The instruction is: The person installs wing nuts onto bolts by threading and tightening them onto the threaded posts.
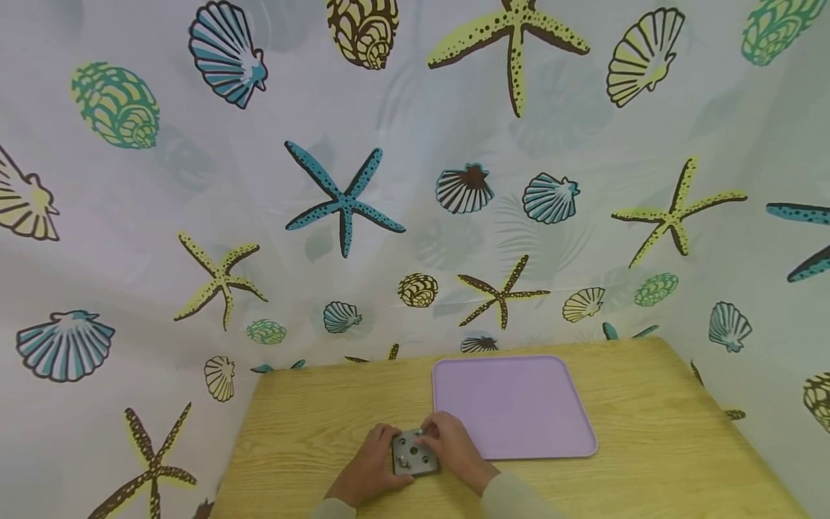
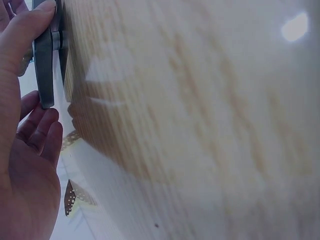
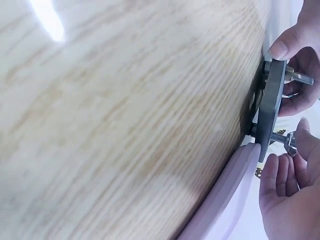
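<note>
A grey square metal plate (image 1: pixel 418 468) with several holes lies low over the table, left of the tray. My left hand (image 1: pixel 372 468) grips its left side, thumb at the near edge and fingers at the far edge. Two threaded bolts stand up through opposite corners. One bolt (image 3: pixel 303 78), with a nut on it, is beside the left hand in the right wrist view. At the far right corner my right hand (image 1: pixel 454 447) pinches what looks like a wing nut (image 3: pixel 290 145) on the other bolt. The bolt heads show beneath the plate, keeping it slightly off the wood.
A shallow purple tray (image 1: pixel 512 404) lies just right of the plate, close to the right hand and forearm. Both rest on a wood-grain table (image 1: pixel 311 411). A white curtain (image 1: pixel 402 252) printed with shells and starfish hangs behind the table and along its sides.
</note>
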Available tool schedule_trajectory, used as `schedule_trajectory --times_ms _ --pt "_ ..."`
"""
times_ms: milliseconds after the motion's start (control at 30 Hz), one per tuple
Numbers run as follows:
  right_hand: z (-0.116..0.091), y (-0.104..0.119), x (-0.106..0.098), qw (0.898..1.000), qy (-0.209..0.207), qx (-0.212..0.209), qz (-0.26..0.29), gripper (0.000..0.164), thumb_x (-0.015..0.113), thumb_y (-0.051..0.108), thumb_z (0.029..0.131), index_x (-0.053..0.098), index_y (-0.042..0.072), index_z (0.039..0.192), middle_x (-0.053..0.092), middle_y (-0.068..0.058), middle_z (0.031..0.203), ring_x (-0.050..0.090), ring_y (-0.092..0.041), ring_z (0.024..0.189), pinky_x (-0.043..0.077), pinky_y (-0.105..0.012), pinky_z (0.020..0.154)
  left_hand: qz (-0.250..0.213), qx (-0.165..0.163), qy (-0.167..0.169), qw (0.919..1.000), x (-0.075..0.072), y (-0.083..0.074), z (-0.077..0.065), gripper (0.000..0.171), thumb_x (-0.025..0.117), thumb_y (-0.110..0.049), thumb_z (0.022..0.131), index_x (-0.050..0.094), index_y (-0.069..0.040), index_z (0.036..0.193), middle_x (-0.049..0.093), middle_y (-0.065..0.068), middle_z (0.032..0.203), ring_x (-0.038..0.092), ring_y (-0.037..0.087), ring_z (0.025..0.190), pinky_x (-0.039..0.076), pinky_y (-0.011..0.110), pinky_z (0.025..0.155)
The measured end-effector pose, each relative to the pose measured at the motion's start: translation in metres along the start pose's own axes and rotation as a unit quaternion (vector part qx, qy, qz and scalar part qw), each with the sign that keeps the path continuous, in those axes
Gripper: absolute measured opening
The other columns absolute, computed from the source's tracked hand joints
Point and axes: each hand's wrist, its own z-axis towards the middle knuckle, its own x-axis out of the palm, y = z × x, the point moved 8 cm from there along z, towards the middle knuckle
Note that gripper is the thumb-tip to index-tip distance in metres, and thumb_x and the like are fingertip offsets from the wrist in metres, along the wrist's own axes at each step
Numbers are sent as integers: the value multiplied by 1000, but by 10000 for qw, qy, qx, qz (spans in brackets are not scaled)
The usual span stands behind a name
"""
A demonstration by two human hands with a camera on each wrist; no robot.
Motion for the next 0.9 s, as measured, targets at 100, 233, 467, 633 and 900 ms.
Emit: schedule_trajectory --times_ms 100,233,467,633,900 --pt "-1 0 0 9999 -8 -70 132 21 72 23 79 63 10 93 58 7 81 53 -4 73 47 -22 65 23 -9 -9 10000 0 0 0 83 69 -62 70 42 -12 130 40 0 122 41 13 108 42 38 93" --pt "-4 2 1 9994 62 -184 294 21 70 18 81 64 5 97 61 5 82 55 -4 74 49 -21 66 5 -17 5 10000 1 2 0 84 68 -64 69 42 -12 130 39 0 122 41 13 109 41 38 94" --pt "-5 7 -2 9990 -86 -413 177 26 70 15 81 63 3 103 60 3 84 55 -5 76 49 -22 68 5 53 -26 10000 0 0 1 84 68 -64 70 42 -11 130 40 0 122 42 13 108 42 38 93" --pt "-2 5 -1 9991 -227 -369 -6 29 72 19 79 61 6 103 57 3 87 52 -7 78 48 -24 70 -20 42 -5 10000 0 0 1 84 68 -64 70 42 -11 131 40 1 122 42 12 106 42 38 92" --pt "0 1 1 9992 -291 -235 105 22 73 22 78 63 9 93 57 6 82 53 -5 74 48 -23 67 -52 -72 64 9999 1 3 1 84 68 -64 69 42 -12 130 40 0 122 42 12 106 42 38 92"
